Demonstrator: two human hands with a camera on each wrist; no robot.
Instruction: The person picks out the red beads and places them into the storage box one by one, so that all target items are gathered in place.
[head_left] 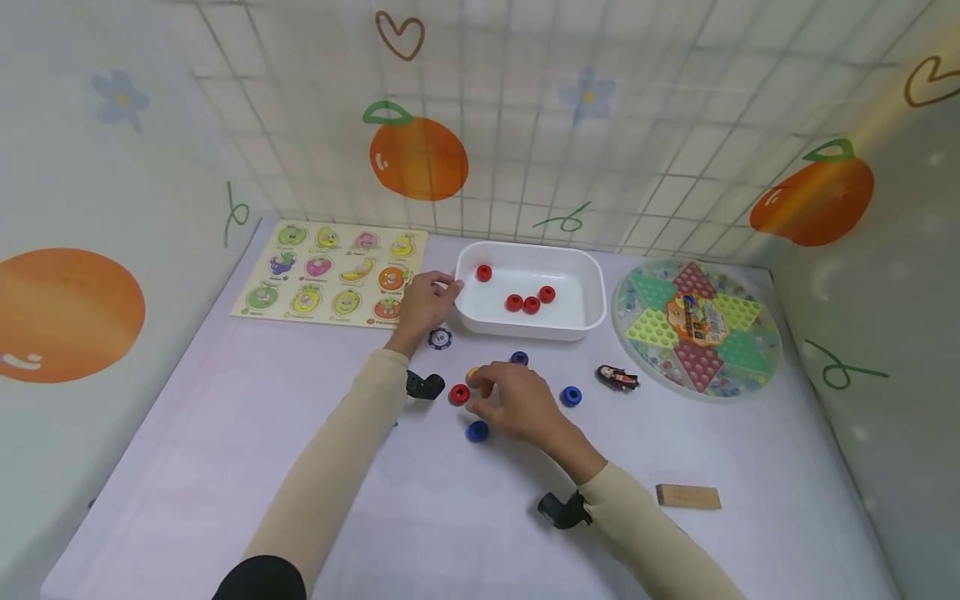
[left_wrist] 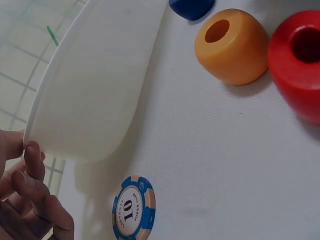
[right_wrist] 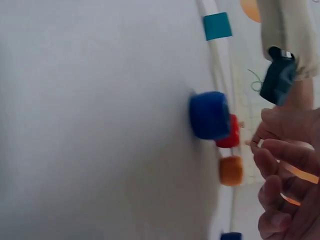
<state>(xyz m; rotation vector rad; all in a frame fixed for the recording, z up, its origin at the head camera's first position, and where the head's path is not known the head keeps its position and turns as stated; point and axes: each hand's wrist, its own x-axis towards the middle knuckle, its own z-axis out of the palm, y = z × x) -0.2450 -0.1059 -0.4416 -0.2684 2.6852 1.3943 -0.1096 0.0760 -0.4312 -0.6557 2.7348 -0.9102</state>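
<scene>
My left hand [head_left: 426, 310] pinches the left rim of a white plastic tray [head_left: 525, 327] between thumb and fingertips; the left wrist view shows the grip on the edge. Inside the tray lie several red beads [head_left: 531, 305]. Over the table, my right hand [head_left: 521, 402] hovers with loosely bent fingers and nothing between them. Close to its fingertips are a red bead [head_left: 459, 395], a yellow-orange bead [left_wrist: 240, 55], partly hidden by the hand in the head view, and a blue bead [head_left: 477, 431]. Two more blue beads [head_left: 571, 396] lie beyond and to the right.
A blue-and-white poker chip [head_left: 440, 338] lies beside the left wrist. Behind that hand is a fruit picture board [head_left: 330, 271]. At right are a small figurine [head_left: 617, 378], a round star-patterned game board [head_left: 697, 327] and a wooden block [head_left: 688, 497]. Printed curtains [head_left: 510, 125] enclose the table.
</scene>
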